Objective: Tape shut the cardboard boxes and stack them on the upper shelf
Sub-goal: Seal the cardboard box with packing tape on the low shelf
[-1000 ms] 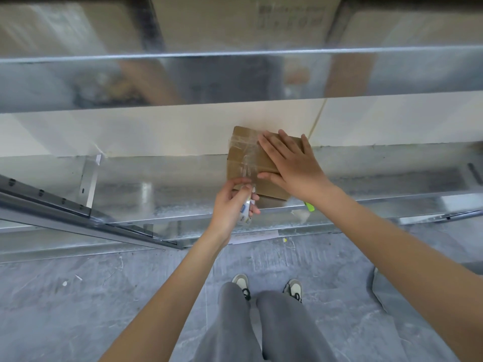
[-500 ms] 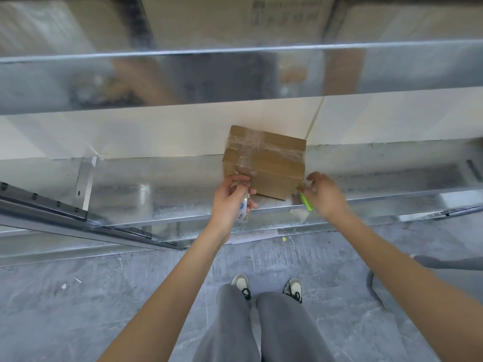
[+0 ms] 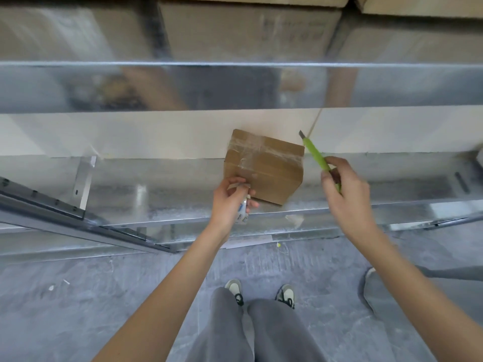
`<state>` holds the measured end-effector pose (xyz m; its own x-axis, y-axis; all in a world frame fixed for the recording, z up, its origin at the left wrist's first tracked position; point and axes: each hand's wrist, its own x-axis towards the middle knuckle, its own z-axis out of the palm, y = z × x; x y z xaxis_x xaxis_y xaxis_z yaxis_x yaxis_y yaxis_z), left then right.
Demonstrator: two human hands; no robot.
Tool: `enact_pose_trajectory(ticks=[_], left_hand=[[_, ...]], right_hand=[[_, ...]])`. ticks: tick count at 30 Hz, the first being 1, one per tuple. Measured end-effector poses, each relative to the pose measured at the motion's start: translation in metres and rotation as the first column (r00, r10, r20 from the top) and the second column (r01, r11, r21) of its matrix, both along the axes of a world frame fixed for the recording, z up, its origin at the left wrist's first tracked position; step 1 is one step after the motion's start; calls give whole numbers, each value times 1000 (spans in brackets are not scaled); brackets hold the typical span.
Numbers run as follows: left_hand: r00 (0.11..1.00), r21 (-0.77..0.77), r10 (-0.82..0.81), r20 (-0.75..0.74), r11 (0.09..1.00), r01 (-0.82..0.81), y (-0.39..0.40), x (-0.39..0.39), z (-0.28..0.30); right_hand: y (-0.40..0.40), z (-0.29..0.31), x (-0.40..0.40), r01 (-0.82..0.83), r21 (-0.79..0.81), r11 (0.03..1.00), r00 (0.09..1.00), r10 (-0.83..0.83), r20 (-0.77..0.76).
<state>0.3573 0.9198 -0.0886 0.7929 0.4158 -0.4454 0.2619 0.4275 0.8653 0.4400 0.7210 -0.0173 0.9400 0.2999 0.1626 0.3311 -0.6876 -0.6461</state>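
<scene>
A small brown cardboard box with clear tape across its top sits on the shiny metal lower shelf, against the pale back wall. My left hand grips a roll of clear tape at the box's front left corner, and a strip of tape runs from the roll up onto the box. My right hand holds a green utility knife just right of the box, blade end pointing up and away.
Large cardboard boxes stand on the upper shelf above. A metal rail slants across the lower left. My legs and shoes stand on the grey floor, and another person's shoe is at the right.
My right hand left the top of the box, picked up the green knife from the shelf edge and raised it beside the box. My left hand stayed at the box's front with the tape roll.
</scene>
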Motion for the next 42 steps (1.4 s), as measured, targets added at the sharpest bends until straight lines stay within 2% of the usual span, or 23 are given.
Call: enact_pose_trajectory(ticks=[2, 3, 5, 6, 8, 17, 20, 28, 35, 42], left_hand=[[1000, 2, 7, -6, 1000, -7, 0, 0, -1], [1000, 9, 9, -11, 1000, -8, 1, -1, -1], [1000, 15, 11, -6, 1000, -11, 1, -2, -3], [1000, 17, 11, 1, 1000, -11, 1, -3, -4], [1000, 22, 9, 9, 1000, -9, 2, -4, -5], [999, 16, 42, -28, 999, -42, 5, -6, -8], [999, 34, 29, -34, 999, -28, 5, -6, -7], [999, 50, -30, -13, 998, 30, 5, -12, -5], [999, 19, -33, -40, 999, 33, 8, -21, -4], [998, 4, -43, -53, 999, 43, 7, -22, 3]], right_hand=[[18, 22, -15, -268, -67, 961, 963, 266, -39], [26, 27, -17, -372, -171, 912, 928, 370, -49], [40, 32, -17, -451, -422, 786, 876, 481, -40], [46, 33, -15, -481, -479, 735, 854, 517, -63], [55, 33, -12, -554, -476, 683, 814, 564, -137], [67, 44, -7, -630, -550, 549, 751, 611, -250], [67, 41, -11, -634, -584, 506, 752, 578, -317], [72, 30, -13, -588, -649, 483, 765, 594, -251], [78, 29, -9, -609, -642, 465, 761, 571, -308], [81, 30, -7, -607, -688, 398, 744, 588, -317]])
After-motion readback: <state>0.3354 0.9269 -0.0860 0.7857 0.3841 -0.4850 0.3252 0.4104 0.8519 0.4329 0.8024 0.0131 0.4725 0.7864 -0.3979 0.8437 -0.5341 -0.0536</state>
